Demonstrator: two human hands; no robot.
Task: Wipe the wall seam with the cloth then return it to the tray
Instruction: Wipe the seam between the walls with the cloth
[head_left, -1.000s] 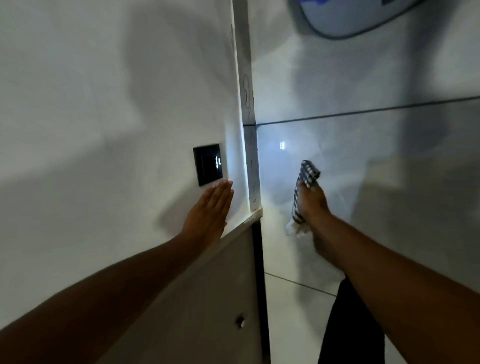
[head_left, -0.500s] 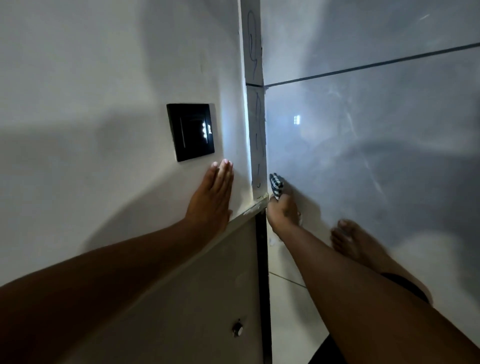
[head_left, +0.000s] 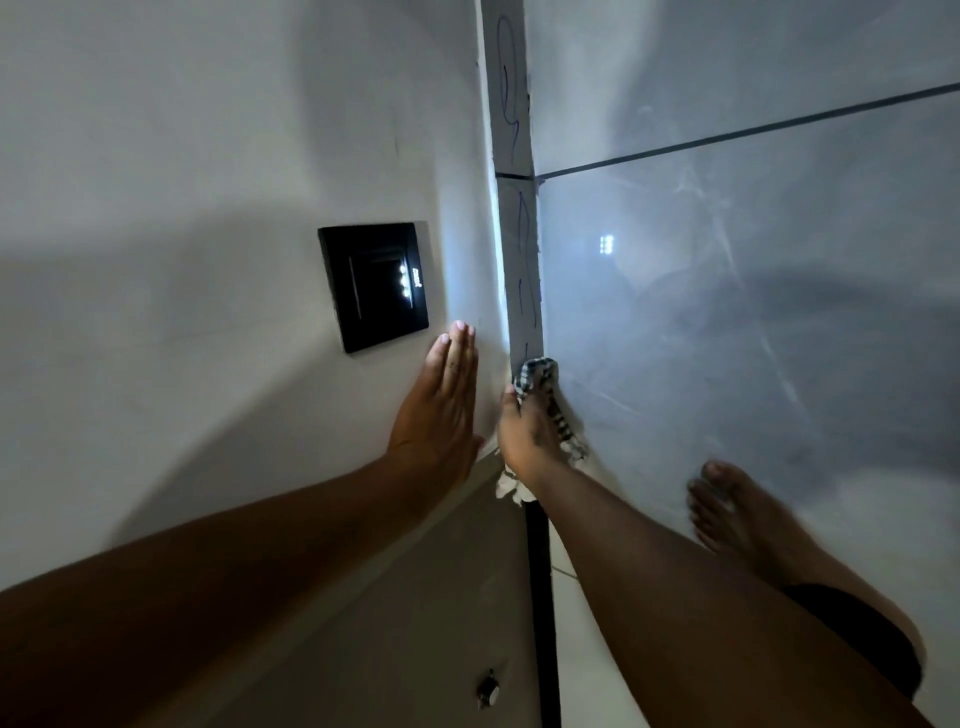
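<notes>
My right hand grips a black-and-white checked cloth and presses it against the narrow grey skirting strip at the foot of the white wall, where wall and tiled floor meet. The cloth's fringe hangs out below my wrist. My left hand lies flat on the white wall, fingers together, just left of the seam and below a black switch plate. No tray is in view.
Glossy grey floor tiles with a dark grout line fill the right side. A bare foot stands on them at lower right. A beige panel with a small knob sits below the wall, beside a dark vertical gap.
My right hand has carried the cloth from the open floor leftward onto the seam strip. The left hand has stayed flat on the wall. The view has shifted closer.
</notes>
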